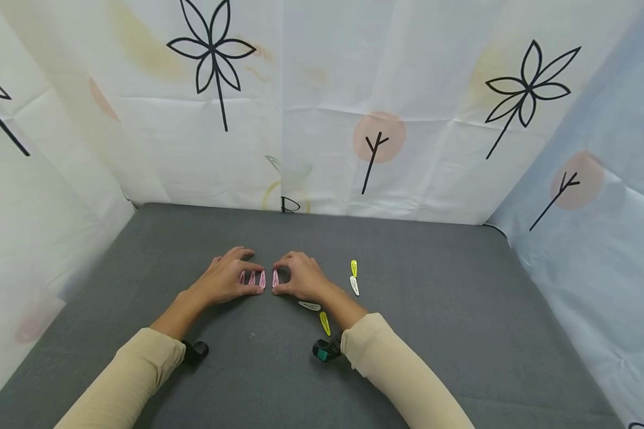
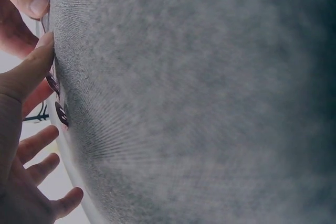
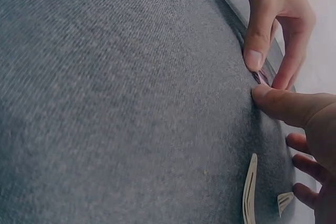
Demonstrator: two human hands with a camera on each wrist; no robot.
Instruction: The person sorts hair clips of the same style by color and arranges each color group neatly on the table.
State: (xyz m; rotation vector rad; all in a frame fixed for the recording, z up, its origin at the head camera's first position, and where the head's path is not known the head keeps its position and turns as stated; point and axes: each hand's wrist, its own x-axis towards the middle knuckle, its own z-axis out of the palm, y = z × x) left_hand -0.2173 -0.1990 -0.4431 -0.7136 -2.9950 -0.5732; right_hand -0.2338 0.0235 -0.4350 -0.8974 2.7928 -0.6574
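Several pink snap hair clips stand side by side in a row on the grey table in the head view. My left hand (image 1: 228, 277) holds the pink clip (image 1: 262, 279) by its two ends, between thumb and index finger. Two other pink clips (image 1: 252, 278) lie under the arch of that hand. Just to the right, my right hand (image 1: 304, 277) pinches another pink clip (image 1: 275, 278) end to end with thumb and index finger. A narrow gap parts the two held clips. In the left wrist view, a pink clip (image 2: 62, 114) shows beyond the left thumb.
A white clip (image 1: 309, 305) and a yellow clip (image 1: 324, 323) lie beneath the right wrist. Farther right are a yellow clip (image 1: 353, 268) and a white clip (image 1: 354, 285), end to end. Patterned white cloth (image 1: 322, 161) hangs behind the grey table (image 1: 434, 333).
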